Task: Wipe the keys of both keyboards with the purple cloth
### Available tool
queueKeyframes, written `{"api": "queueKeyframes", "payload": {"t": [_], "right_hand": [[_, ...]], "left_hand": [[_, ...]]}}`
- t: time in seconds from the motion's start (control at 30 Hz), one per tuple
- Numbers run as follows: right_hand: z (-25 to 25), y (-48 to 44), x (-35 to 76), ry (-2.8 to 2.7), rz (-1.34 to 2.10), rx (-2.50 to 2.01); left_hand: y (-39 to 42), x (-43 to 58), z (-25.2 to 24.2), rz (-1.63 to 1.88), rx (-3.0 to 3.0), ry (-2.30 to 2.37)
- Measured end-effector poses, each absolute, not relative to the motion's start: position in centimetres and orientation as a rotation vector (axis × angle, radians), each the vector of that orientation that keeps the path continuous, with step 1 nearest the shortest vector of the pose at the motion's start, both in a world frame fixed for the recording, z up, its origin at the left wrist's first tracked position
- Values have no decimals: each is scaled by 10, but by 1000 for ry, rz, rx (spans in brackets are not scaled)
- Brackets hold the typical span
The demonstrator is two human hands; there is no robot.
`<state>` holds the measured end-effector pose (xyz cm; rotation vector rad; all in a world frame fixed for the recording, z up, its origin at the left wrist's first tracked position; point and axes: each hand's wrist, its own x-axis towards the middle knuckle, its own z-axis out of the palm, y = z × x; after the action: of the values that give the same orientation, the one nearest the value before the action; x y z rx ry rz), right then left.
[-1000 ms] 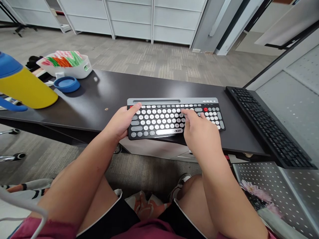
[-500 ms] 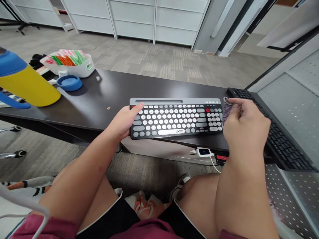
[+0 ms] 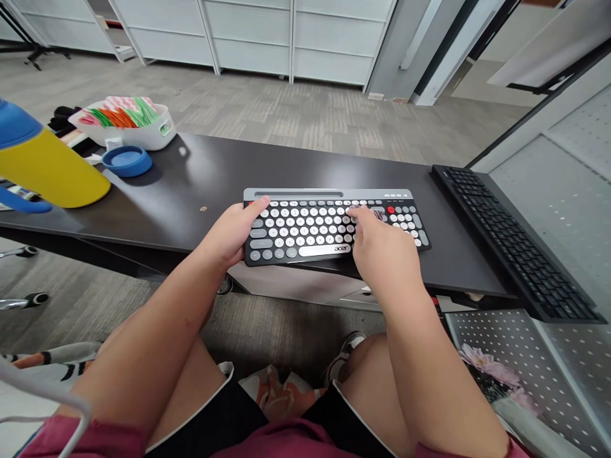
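A grey and black acer keyboard with round white keys lies at the front edge of the dark desk, two red keys among them. My left hand grips its left end, thumb over the top corner and fingers beneath. Over the right half of the keys, my right hand is closed on a small purple striped cloth, pressed against the keyboard. Only bits of the cloth show past the fingers, and the hand covers several keys.
A second black keyboard rests at the right, beside a perforated panel. On the left stand a yellow and blue tumbler, a blue lid and a white basket of colourful items. Pink flowers lie low right.
My right hand has moved left with the cloth, from beyond the keyboard's right end onto its keys. My left hand keeps its hold; the keyboard's right end now sits slightly skewed.
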<state>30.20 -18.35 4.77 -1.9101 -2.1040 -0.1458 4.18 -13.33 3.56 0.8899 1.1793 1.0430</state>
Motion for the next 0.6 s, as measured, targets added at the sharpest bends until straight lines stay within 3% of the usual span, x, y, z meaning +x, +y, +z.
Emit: {"api": "queueKeyframes", "payload": {"t": [0.6], "right_hand": [[42,-195,284,-2164,-234,-1700]], "left_hand": [[-134,43,39,1037,897,1206]]}}
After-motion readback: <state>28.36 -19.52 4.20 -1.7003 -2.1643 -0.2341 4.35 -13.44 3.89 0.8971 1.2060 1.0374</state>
